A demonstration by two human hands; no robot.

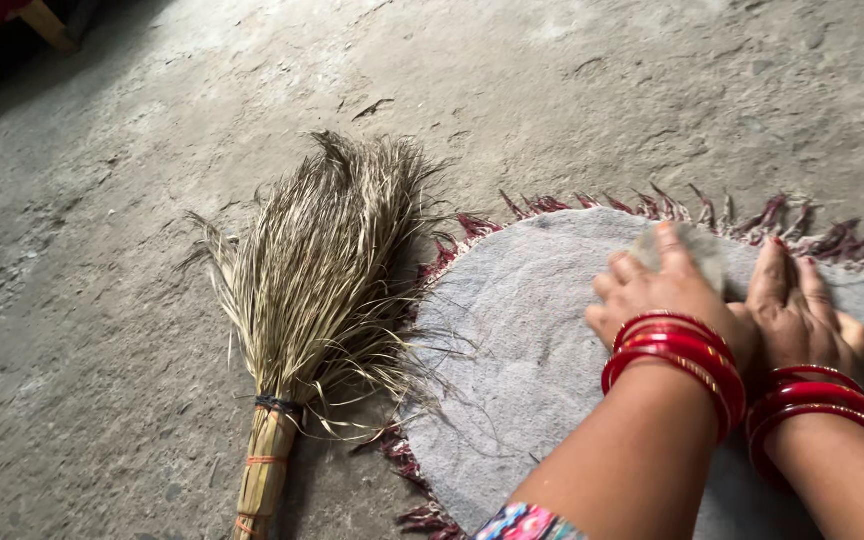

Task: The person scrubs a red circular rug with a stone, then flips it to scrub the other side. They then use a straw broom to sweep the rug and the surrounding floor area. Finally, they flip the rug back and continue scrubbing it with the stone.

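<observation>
My left hand (662,300) rests on a round grey mat (522,350) with a dark red fringe, fingers curled over a pale, flat lump (704,252) that it presses against the mat. My right hand (802,315) lies flat on the mat just to the right, palm down, its fingertips near the lump's right edge. Both wrists wear stacks of red bangles. The lump is partly hidden under my left fingers, and I cannot tell what it is made of.
A hand broom of dry grass (317,270) lies on the rough concrete floor (102,300) just left of the mat, its bound handle (264,465) pointing toward me. A wooden furniture leg (49,22) shows at the top left corner.
</observation>
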